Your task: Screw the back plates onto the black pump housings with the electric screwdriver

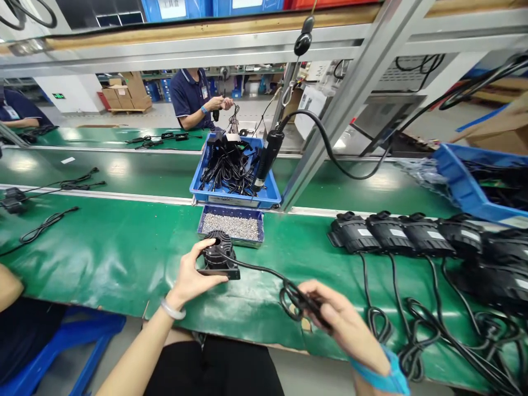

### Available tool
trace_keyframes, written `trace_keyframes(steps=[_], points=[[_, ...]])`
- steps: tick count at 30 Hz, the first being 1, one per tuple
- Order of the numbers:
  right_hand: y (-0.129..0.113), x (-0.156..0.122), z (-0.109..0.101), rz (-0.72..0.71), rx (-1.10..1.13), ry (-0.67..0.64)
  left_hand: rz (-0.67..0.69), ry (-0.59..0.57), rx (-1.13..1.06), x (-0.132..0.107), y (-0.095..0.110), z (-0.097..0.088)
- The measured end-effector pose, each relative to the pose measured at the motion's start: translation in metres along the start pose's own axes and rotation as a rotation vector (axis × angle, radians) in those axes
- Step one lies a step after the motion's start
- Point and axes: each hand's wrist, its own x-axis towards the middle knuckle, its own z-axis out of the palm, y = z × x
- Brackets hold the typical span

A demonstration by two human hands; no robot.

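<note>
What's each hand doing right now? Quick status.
Left hand: holding the black unit, fingers on top, thumb at its base.
Right hand: closed around the bundled cable that runs from that unit.

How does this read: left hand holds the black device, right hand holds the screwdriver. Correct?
Not quite: the right hand holds the looped cable, not the screwdriver, which hangs apart from both hands in the head view. The left hand does hold the black device.
</note>
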Motion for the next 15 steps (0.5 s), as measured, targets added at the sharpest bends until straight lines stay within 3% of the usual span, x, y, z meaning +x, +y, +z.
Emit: trace_keyframes(steps=[2, 5, 12, 15], points=[[-0.022, 0.016, -0.011, -0.035, -0.168, 0.130, 0.079, -0.014, 0.048, -0.001, 0.000, 0.002], [-0.040, 0.045, -0.015, -0.085, -0.414, 0.161, 0.143, -0.004, 0.102, -0.003, -0.005, 0.007], [-0.038, 0.096, -0.005, -0.132, -0.766, -0.163, 0.194, -0.067, 0.139, -0.011, -0.016, 0.014], [-0.045, 0.123, 0.013, -0.138, -0.829, -0.181, 0.253, -0.084, 0.140, -0.014, -0.015, 0.012]])
